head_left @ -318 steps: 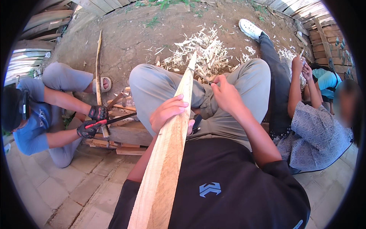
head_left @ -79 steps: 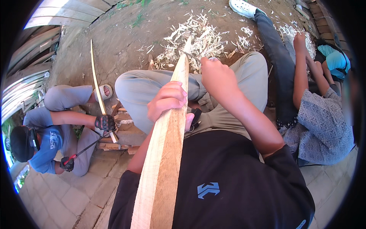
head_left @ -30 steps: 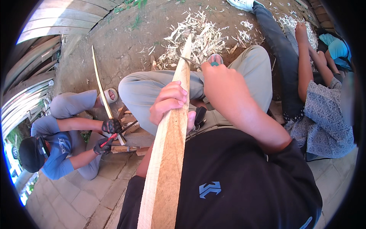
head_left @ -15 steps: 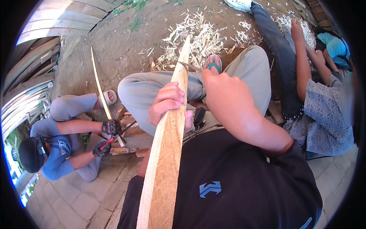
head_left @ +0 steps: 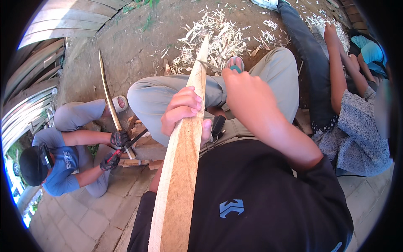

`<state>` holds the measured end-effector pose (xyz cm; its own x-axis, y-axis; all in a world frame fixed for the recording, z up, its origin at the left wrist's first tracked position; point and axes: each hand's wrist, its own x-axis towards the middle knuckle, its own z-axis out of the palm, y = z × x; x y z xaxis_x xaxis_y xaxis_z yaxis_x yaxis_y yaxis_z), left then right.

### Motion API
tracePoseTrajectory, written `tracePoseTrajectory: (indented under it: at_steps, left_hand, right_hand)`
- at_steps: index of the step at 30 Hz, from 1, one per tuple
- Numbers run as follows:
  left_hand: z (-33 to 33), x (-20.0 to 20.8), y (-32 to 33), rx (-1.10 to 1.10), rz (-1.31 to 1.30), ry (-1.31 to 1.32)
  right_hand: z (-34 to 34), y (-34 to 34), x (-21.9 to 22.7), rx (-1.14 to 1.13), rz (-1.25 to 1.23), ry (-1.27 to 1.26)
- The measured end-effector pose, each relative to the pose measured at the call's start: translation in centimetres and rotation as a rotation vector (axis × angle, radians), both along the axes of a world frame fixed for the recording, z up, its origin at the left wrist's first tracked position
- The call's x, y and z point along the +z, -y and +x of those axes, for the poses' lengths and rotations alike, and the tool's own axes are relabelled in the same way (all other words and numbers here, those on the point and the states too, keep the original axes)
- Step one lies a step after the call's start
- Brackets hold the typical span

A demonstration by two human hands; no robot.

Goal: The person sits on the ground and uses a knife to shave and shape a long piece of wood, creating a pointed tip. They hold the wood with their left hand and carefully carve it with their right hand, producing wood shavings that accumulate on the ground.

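A long, pale piece of wood (head_left: 178,180) slants up across my lap, its far end narrowed to a point. My left hand (head_left: 184,110) is closed around it, below the tapered part. Near the point, a thin knife blade (head_left: 213,67) lies across the wood's right edge. My right hand (head_left: 252,94) is closed in a fist on the knife, and its fingers hide the handle.
Wood shavings (head_left: 218,35) lie heaped on the dirt ground ahead of my feet. At left, a gloved person (head_left: 63,164) works a long curved stick (head_left: 108,94) with a blade. Another person's dark trouser leg (head_left: 304,63) stretches out close at right.
My right hand and the blade have shifted slightly up, along with the wood's tip. My left hand keeps its hold. The gloved person's blade has slid outward along the stick.
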<state>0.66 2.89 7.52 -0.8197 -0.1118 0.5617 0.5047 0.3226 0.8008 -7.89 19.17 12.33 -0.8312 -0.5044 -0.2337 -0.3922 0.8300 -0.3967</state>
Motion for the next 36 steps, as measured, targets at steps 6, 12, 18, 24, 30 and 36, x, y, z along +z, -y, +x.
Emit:
tracePoseTrajectory:
  at_steps: [6,12,18,24,30,36]
  left_hand:
    - [0.0,-0.1,0.1,-0.053,-0.014,0.013]
    - [-0.2,0.1,0.3,-0.071,-0.026,0.023]
    - [-0.5,0.3,0.0,-0.061,-0.031,0.014]
    - [-0.6,-0.2,-0.2,0.021,0.02,-0.005]
    - [-0.6,0.0,-0.3,-0.025,-0.011,0.016]
    - [-0.7,0.4,-0.4,-0.038,-0.03,0.024]
  right_hand:
    - [-0.2,0.1,-1.2,-0.014,0.032,0.031]
    - [-0.8,0.5,-2.6,-0.011,-0.017,-0.029]
    - [-2.6,1.2,-3.8,-0.002,0.037,0.028]
    - [-2.8,1.2,-2.5,-0.008,-0.024,0.036]
    - [-1.5,1.1,-2.6,-0.047,-0.018,-0.007]
    - [-1.0,1.0,-2.6,-0.041,0.019,-0.023]
